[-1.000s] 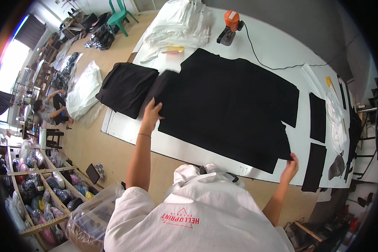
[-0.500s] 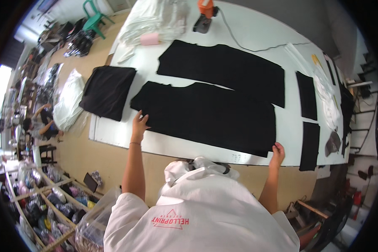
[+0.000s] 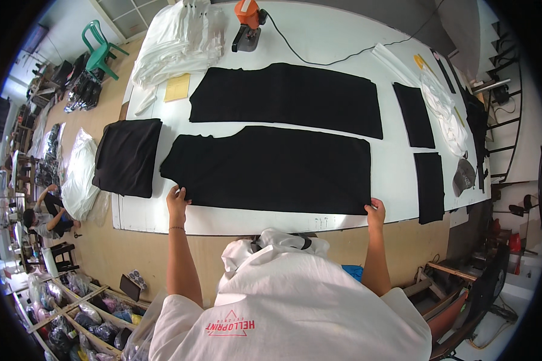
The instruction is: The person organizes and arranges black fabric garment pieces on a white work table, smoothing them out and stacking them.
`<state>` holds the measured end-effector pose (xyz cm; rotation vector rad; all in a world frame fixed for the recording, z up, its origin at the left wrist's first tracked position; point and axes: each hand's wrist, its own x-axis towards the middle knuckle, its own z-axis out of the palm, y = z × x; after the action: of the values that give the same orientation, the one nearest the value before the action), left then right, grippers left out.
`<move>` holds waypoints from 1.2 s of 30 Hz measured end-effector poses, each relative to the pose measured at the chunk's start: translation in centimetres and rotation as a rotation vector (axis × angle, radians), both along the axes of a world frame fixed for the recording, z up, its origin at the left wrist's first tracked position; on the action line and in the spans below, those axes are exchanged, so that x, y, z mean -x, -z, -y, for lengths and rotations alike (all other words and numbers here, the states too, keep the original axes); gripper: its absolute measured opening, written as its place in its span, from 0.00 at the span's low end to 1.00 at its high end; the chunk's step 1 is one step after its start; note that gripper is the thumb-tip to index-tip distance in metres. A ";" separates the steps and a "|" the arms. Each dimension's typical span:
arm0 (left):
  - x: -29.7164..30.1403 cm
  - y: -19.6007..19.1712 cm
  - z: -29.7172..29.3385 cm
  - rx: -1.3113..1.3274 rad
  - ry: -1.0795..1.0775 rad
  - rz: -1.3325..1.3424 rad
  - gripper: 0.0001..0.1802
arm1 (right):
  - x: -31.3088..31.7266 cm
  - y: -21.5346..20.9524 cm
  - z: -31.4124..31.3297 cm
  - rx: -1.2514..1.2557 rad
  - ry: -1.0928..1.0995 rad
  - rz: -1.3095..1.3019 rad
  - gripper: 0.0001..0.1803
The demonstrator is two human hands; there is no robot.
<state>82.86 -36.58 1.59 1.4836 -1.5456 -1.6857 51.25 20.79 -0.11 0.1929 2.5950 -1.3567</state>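
Note:
A cut black fabric piece (image 3: 271, 171) lies flat along the near side of the white table (image 3: 241, 225). My left hand (image 3: 178, 203) grips its near edge toward the left end, fingers closed on the cloth. At the near right corner, my right hand (image 3: 375, 213) pinches the same piece. Just beyond lies a second black panel (image 3: 289, 99) of similar shape, with a strip of white tabletop between the two. Left of my left hand sits a folded black fabric stack (image 3: 126, 157).
Two small black rectangles (image 3: 413, 114) lie to the right, near white cloth (image 3: 442, 111) and a grey cap (image 3: 464, 177). At the back are an orange corded cutting machine (image 3: 247, 27), a white fabric pile (image 3: 177, 42) and yellow paper (image 3: 176, 88). A person (image 3: 48, 219) sits far left.
The near black piece has turned straighter with the table edge and come apart from the far panel it overlapped. My right hand has closed on its corner. The view has shifted.

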 end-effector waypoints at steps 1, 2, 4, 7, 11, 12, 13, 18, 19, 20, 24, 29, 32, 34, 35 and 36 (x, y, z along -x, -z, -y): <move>-0.2 -0.1 0.2 0.002 0.017 0.016 0.25 | 0.3 0.3 -0.2 0.046 0.019 0.061 0.23; -0.6 -0.2 0.5 0.003 0.031 0.031 0.25 | 0.8 0.5 -0.3 0.091 0.035 0.123 0.24; -0.9 -0.4 0.6 0.018 0.020 0.076 0.23 | 1.7 1.6 -1.0 0.100 0.030 0.193 0.25; -1.9 1.2 1.3 0.121 0.033 0.152 0.14 | 3.4 3.4 -2.4 0.053 -0.068 0.210 0.25; -2.0 1.5 1.0 0.319 -0.005 0.351 0.12 | 4.8 4.3 -4.7 -0.410 -0.219 0.105 0.25; -2.8 1.6 1.0 0.552 -0.014 0.491 0.15 | 3.7 3.6 -2.4 -0.433 -0.218 0.021 0.24; -1.9 1.1 0.8 0.521 -0.018 0.528 0.18 | 3.2 3.3 -1.5 -0.433 -0.214 0.021 0.24; 5.2 -0.7 -0.2 0.488 0.069 0.692 0.22 | 4.4 2.7 -3.5 -0.408 -0.193 0.132 0.25; 4.5 0.0 1.2 0.347 0.062 0.467 0.22 | 5.1 2.7 -3.8 -0.384 -0.204 0.171 0.25; 1.2 1.3 3.7 0.225 0.024 0.267 0.22 | 5.3 2.3 -1.0 -0.419 -0.279 0.109 0.27; 7.3 -5.0 0.3 -0.140 0.103 -0.361 0.20 | 3.1 -1.3 1.0 -0.350 -0.174 -0.114 0.25; 16.4 -16.5 -10.7 0.238 0.523 -0.356 0.24 | 0.5 -8.9 8.9 0.510 -0.256 0.318 0.27; 22.4 -16.5 -19.8 0.678 0.721 -0.202 0.40 | 0.4 -11.3 10.7 0.758 -0.320 0.375 0.32; 24.7 -17.2 -25.2 0.299 1.017 -0.194 0.46 | 1.3 -10.0 9.5 0.930 -0.352 0.438 0.38; 25.0 -17.3 -27.3 0.174 1.114 -0.230 0.47 | 1.9 -8.5 8.7 1.013 -0.191 0.527 0.40; 25.0 -16.7 -28.5 0.192 1.187 -0.145 0.45 | 2.4 -6.7 7.9 1.092 -0.025 0.613 0.41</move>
<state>57.90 -8.10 18.27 0.2270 -2.6329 -1.9857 48.82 12.84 6.55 0.3117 1.1491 -2.0527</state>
